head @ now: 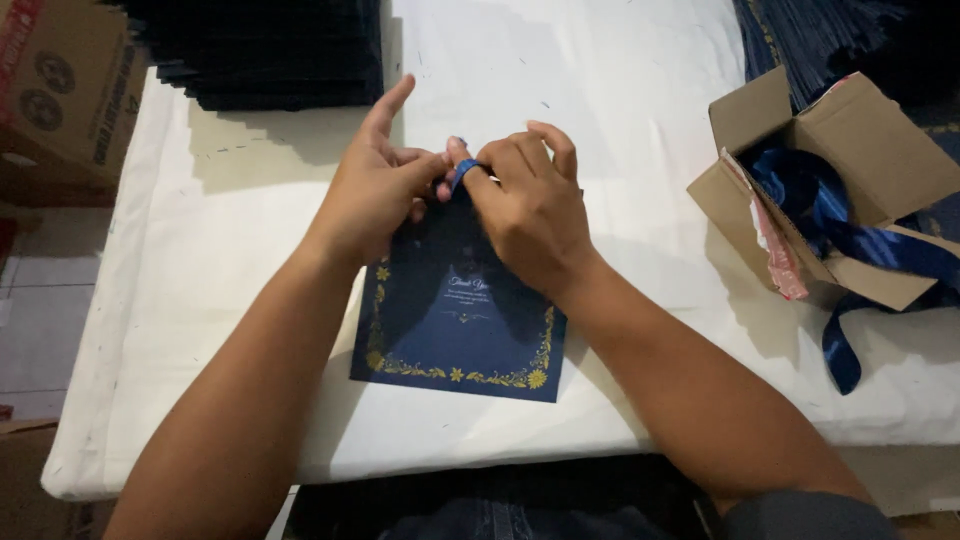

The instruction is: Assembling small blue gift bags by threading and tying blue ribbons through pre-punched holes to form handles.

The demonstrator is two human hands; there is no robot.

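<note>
Both hands pinching a blue ribbon (463, 172) at top of navy card (455, 325) on white counter (620, 120), left hand (375, 195), right hand (530, 205), open cardboard box (860, 150) of ribbon at right, dark card stack (265, 50) behind

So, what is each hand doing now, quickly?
Left hand: pinched shut on the narrow blue satin ribbon atop the dark blue gold-bordered card.
Right hand: shut on the same ribbon.

A small card-packing workshop: stacked dark blue cards (265, 50) at eleven o'clock, ribbon-filled cardboard box (850, 190) at three, cloth-covered counter (620, 100).
</note>
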